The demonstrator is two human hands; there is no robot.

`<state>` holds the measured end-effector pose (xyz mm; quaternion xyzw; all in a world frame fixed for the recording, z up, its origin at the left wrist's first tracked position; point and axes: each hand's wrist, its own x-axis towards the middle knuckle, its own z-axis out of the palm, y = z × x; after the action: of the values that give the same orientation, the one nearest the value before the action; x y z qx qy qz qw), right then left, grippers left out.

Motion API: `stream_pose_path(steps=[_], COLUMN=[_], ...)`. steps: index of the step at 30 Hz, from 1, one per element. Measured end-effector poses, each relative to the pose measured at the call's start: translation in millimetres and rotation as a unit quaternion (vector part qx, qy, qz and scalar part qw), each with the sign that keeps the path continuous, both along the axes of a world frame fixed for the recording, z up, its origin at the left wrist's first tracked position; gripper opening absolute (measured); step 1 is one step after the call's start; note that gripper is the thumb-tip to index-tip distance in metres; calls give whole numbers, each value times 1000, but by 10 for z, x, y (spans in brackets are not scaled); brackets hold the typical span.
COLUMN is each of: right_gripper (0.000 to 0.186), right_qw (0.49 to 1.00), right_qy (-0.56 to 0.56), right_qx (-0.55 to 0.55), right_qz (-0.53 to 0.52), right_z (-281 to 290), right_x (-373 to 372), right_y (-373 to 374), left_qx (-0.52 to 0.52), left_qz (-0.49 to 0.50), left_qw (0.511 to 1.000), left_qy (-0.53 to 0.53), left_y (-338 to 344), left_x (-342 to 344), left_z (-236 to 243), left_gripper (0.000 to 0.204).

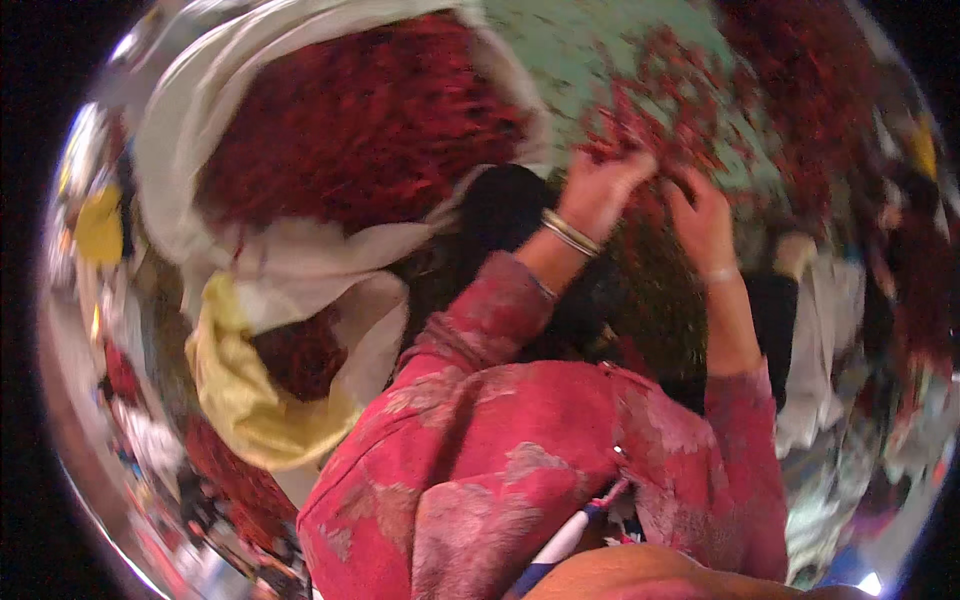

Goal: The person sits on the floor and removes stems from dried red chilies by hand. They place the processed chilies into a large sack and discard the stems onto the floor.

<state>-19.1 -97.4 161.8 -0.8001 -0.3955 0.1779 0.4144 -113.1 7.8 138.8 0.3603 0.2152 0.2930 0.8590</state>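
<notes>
Many slender dark red pieces, apparently dried chillies (690,100), lie scattered over a pale green surface (530,50). My left hand (605,190), with bangles at the wrist, has its fingers curled together among the red pieces; motion blur hides exactly what they hold. My right hand (700,215) is just beside it, thumb and fingers bent inward at the pieces, its fingertips partly hidden and blurred. A large white sack (165,150), rolled open and full of red pieces, sits to the upper left of my hands.
A smaller sack with a yellow rim (230,390) holds red pieces at the lower left. A dark red heap (810,90) lies at the upper right. Pale cloth (820,340) is beside my right arm. Blurred red and coloured items crowd both edges of the view.
</notes>
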Motion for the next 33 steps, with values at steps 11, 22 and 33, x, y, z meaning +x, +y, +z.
stream_pose_path(steps=[11, 22, 33], right_gripper=[10, 15, 16], right_qw=[922, 920, 922], right_qy=[299, 371, 359], right_qx=[131, 6, -70], right_qz=[209, 122, 125], right_z=[764, 744, 520], right_x=[-742, -753, -812], right_y=[-609, -953, -1017], left_qx=[-314, 314, 703], left_qz=[-183, 103, 65], left_qw=[932, 884, 690], left_qy=[-10, 330, 158], left_y=[-156, 1600, 299], left_x=[-509, -1759, -1489], left_z=[47, 559, 911], left_gripper=[9, 29, 37])
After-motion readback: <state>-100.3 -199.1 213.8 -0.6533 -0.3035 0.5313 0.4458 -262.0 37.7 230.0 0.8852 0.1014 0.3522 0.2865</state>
